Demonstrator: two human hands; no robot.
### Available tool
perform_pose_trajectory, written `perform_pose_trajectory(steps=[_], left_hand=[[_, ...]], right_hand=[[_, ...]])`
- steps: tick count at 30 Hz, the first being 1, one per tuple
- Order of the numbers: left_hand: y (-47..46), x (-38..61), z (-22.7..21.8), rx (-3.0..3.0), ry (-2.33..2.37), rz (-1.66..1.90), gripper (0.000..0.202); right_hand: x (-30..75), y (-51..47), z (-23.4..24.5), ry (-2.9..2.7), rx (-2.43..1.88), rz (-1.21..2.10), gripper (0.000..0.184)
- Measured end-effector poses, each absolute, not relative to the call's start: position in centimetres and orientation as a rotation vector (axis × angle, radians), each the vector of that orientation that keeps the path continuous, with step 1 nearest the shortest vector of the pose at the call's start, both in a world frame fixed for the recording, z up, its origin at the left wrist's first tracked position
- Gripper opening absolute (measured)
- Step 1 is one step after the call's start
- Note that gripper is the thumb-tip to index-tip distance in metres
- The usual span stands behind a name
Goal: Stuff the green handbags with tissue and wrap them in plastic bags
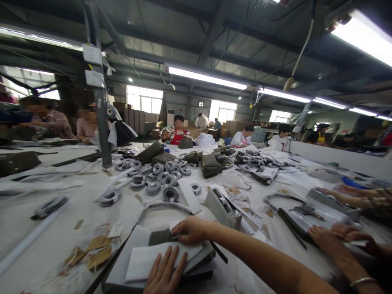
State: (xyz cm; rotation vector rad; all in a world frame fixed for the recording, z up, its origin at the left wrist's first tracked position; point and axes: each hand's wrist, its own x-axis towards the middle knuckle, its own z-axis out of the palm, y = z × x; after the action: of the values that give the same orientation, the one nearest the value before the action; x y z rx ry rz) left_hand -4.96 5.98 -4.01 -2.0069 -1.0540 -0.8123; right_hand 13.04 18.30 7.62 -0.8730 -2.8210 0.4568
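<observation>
An olive-grey handbag (200, 261) lies on the table before me, its wrapped handle (167, 206) arching away at the far side. A white padding sheet (143, 261) covers part of its front. My left hand (167, 269) lies flat on that sheet, fingers stretched and slightly spread. Across the bag reaches my right hand (191, 230), its fingers curled and pinching at the end of a dark olive flap (159, 237). The fingertips partly hide what they grip there. A dark strap end (219, 251) sticks out at the bag's right.
A tape dispenser (223, 208) stands just beyond my right forearm. Several wrapped coils (170, 193) and olive bags (210, 165) lie farther back. Brown paper scraps (99, 247) are at left. At right, a co-worker's hands (329, 241) handle another bag. A metal post (102, 122) rises from the table.
</observation>
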Motion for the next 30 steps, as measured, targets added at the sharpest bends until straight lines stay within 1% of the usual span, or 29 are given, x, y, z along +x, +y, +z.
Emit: perform_pose_trajectory(steps=[3,6,8,11,15,17,20,23,27,30], left_hand=[[5.9,-4.6,-4.4,-2.010,-1.086,-0.853,0.060],[5.9,-4.9,-4.2,-2.018,-1.089,-0.812,0.058],[6.0,-5.2,-3.9,-2.022,-1.049,-0.758,0.058],[5.9,-5.4,-3.2,-2.017,-1.023,-0.716,0.059],[5.2,-4.7,-2.1,-2.061,-1.182,-0.702,0.063],[4.9,-4.5,-1.4,-2.108,-1.261,-0.712,0.063],[4.8,-4.5,-0.4,-2.206,-1.267,-0.666,0.061],[4.7,-4.7,0.1,-2.236,-1.266,-0.626,0.059],[4.6,-4.6,0.3,-2.222,-1.277,-0.631,0.055],[4.4,-4.3,0.3,-2.237,-1.308,-0.640,0.054]], right_hand=[[13.5,18.7,7.5,-2.739,-0.921,0.538,0.033],[14.2,19.5,8.3,-2.512,-0.972,0.494,0.021],[14.8,20.1,9.3,-2.420,-0.973,0.447,0.019],[16.2,20.2,10.8,-2.374,-0.973,0.416,0.020],[18.0,18.3,12.0,-2.345,-0.925,0.416,0.020],[18.7,16.8,12.1,-2.370,-0.897,0.412,0.023],[19.6,14.6,11.5,-2.438,-0.867,0.365,0.032],[20.1,12.5,10.4,-2.477,-0.804,0.262,0.036],[20.4,9.9,8.6,-2.489,-0.711,0.116,0.038],[20.3,8.2,7.3,-2.460,-0.718,-0.022,0.038]])
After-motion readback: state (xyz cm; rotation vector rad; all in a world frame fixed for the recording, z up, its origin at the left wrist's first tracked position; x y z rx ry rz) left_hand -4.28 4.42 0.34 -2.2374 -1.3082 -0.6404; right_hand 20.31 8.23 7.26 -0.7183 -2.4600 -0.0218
